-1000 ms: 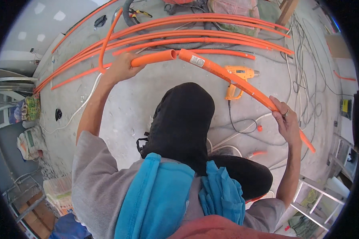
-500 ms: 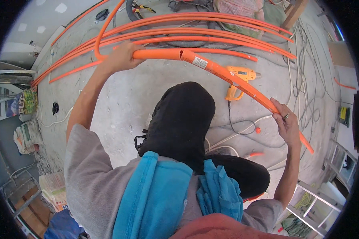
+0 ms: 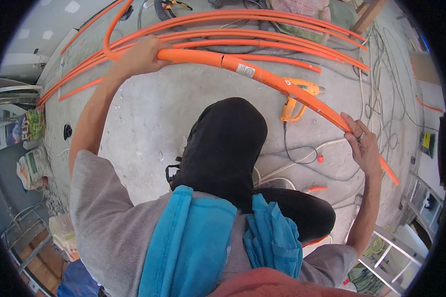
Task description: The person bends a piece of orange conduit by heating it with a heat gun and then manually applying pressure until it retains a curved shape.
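White sack [image 3: 33, 170] at left, ladder [image 3: 399, 244] at right

Wide head-worn fisheye view, facing downward

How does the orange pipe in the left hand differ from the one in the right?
The left pipe, in the left hand, seems to bend sharply past that hand; the right pipe, in the right hand, shows no such bend. The right pipe carries a pale label near its inner end; the left pipe shows none. Both are orange, and their facing ends appear to meet.
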Demonstrator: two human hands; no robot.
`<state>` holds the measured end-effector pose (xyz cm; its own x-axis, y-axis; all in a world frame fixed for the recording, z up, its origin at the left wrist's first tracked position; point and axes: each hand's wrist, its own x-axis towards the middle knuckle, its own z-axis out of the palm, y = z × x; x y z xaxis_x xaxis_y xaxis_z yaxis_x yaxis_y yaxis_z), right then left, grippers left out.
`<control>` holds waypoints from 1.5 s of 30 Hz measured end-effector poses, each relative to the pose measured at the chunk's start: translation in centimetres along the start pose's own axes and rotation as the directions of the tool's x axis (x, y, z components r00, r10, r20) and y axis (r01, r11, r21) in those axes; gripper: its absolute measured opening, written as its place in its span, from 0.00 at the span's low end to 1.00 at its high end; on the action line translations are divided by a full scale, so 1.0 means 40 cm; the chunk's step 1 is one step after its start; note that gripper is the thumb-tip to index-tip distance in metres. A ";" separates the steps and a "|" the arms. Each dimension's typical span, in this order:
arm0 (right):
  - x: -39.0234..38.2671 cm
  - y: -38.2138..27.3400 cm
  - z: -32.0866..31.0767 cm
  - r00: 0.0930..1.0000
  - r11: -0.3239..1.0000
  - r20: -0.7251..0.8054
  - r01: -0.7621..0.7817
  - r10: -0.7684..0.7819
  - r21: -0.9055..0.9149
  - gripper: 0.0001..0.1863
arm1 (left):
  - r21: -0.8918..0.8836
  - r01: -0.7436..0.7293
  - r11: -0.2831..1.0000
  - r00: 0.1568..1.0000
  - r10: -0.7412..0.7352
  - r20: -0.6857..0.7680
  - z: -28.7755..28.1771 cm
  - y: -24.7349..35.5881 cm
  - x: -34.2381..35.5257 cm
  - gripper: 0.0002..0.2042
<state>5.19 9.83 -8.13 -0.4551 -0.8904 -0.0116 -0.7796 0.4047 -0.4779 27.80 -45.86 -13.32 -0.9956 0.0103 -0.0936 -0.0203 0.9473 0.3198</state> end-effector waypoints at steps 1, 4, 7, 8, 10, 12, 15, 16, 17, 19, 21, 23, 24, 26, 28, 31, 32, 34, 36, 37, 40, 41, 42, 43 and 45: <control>0.002 -0.001 -0.003 1.000 1.000 0.001 0.002 -0.002 0.002 0.25 | 0.021 0.006 1.000 0.999 -0.007 0.044 -0.008 -0.002 0.002 0.13; 0.007 -0.005 -0.011 0.999 0.998 0.041 -0.035 0.033 0.051 0.25 | 0.001 0.037 0.999 0.999 -0.037 -0.013 -0.018 0.011 -0.002 0.13; 0.011 0.005 -0.015 0.997 0.997 0.079 -0.005 -0.001 0.077 0.25 | 0.081 0.031 0.996 0.999 -0.034 0.032 -0.024 0.007 0.004 0.14; 0.012 0.009 -0.017 0.993 0.994 0.113 -0.028 0.016 0.107 0.25 | 0.081 0.030 0.996 0.999 -0.033 0.034 -0.020 0.005 0.005 0.14; 0.012 0.017 -0.018 0.989 0.989 0.148 -0.052 0.031 0.138 0.25 | 0.098 -0.060 0.993 0.987 0.074 -0.146 -0.011 0.008 0.000 0.08; 0.013 0.024 -0.019 0.980 0.964 0.193 -0.097 0.050 0.246 0.25 | 0.107 -0.029 0.994 0.989 0.044 -0.141 -0.017 0.015 0.001 0.08; 0.023 0.010 -0.053 0.883 0.888 0.420 -0.351 0.209 0.297 0.25 | 0.120 -0.002 0.993 0.992 0.017 -0.121 -0.031 0.028 0.006 0.07; 0.021 0.014 -0.046 0.884 0.887 0.419 -0.352 0.209 0.298 0.25 | 0.124 -0.006 0.992 0.994 0.019 -0.104 -0.034 0.032 0.008 0.07; 0.018 0.021 -0.032 0.929 0.914 0.340 -0.257 0.144 0.314 0.25 | 0.125 -0.008 0.992 0.994 0.021 -0.104 -0.033 0.029 0.008 0.07; 0.015 0.022 -0.028 0.963 0.933 0.257 -0.160 0.076 0.322 0.24 | 0.149 -0.005 0.989 0.998 0.013 -0.054 -0.034 0.027 0.007 0.10; 0.015 0.015 -0.034 0.982 0.987 0.177 -0.086 0.062 0.137 0.24 | 0.106 -0.023 0.994 0.999 0.025 -0.021 -0.044 0.046 0.006 0.09; 0.015 0.010 -0.030 0.992 0.994 0.119 -0.054 0.043 0.094 0.24 | 0.063 -0.038 0.997 0.999 0.037 0.013 -0.046 0.056 0.008 0.09; 0.012 0.007 -0.030 0.998 0.999 0.061 -0.027 0.024 0.046 0.25 | 0.036 -0.053 0.998 0.998 0.052 0.019 -0.041 0.055 0.011 0.09; 0.008 0.007 -0.029 1.000 1.000 0.022 -0.005 0.005 -0.005 0.25 | 0.008 -0.072 0.997 0.997 0.072 0.026 -0.033 0.052 0.020 0.09; 0.004 0.007 -0.030 1.000 0.999 -0.014 0.016 -0.017 -0.052 0.25 | 0.033 -0.073 0.997 0.997 0.072 0.039 -0.029 0.049 0.023 0.08; 0.008 0.004 -0.034 0.995 0.975 -0.055 0.073 -0.086 -0.210 0.26 | 0.058 -0.078 0.995 0.996 0.080 -0.033 -0.007 0.037 0.014 0.08; 0.013 0.002 -0.037 0.995 0.977 -0.052 0.076 -0.088 -0.201 0.25 | 0.057 -0.077 0.995 0.996 0.079 -0.030 -0.007 0.035 0.008 0.08; 0.019 0.002 -0.041 0.996 0.978 -0.047 0.071 -0.082 -0.197 0.25 | 0.073 -0.083 0.994 0.995 0.087 -0.052 -0.001 0.030 0.011 0.08; 0.023 0.005 -0.041 0.999 0.991 0.012 0.051 -0.050 -0.124 0.24 | 0.095 -0.086 0.992 0.996 0.088 -0.016 -0.004 0.031 0.016 0.09; 0.024 0.009 -0.040 0.999 0.991 0.014 0.050 -0.049 -0.123 0.24 | 0.120 -0.087 0.989 0.996 0.086 0.018 -0.006 0.032 0.015 0.10; 0.028 0.015 -0.039 0.995 0.999 0.099 -0.011 0.015 -0.036 0.22 | 0.190 -0.123 0.974 0.992 0.119 0.033 -0.005 0.025 0.015 0.11; 0.031 0.013 -0.039 0.992 0.999 0.124 -0.038 0.037 0.006 0.22 | 0.187 -0.124 0.975 0.992 0.120 0.034 -0.004 0.023 0.016 0.11; 0.034 0.014 -0.039 0.987 0.997 0.149 -0.062 0.055 0.049 0.21 | 0.177 -0.133 0.975 0.991 0.129 0.035 -0.006 0.023 0.016 0.11; 0.037 0.020 -0.038 0.987 0.997 0.150 -0.062 0.054 0.050 0.21 | 0.167 -0.143 0.976 0.990 0.139 0.035 -0.006 0.023 0.015 0.11; 0.037 0.039 -0.039 0.970 0.987 0.237 -0.079 0.045 0.138 0.21 | 0.157 -0.178 0.971 0.984 0.179 0.009 0.003 0.020 0.017 0.11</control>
<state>2.65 9.46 -7.52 -0.3744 -0.8955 -0.2408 -0.6742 0.4412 -0.5924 27.10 -45.04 -13.25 -0.9823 0.1822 -0.0435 0.1717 0.9688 0.1788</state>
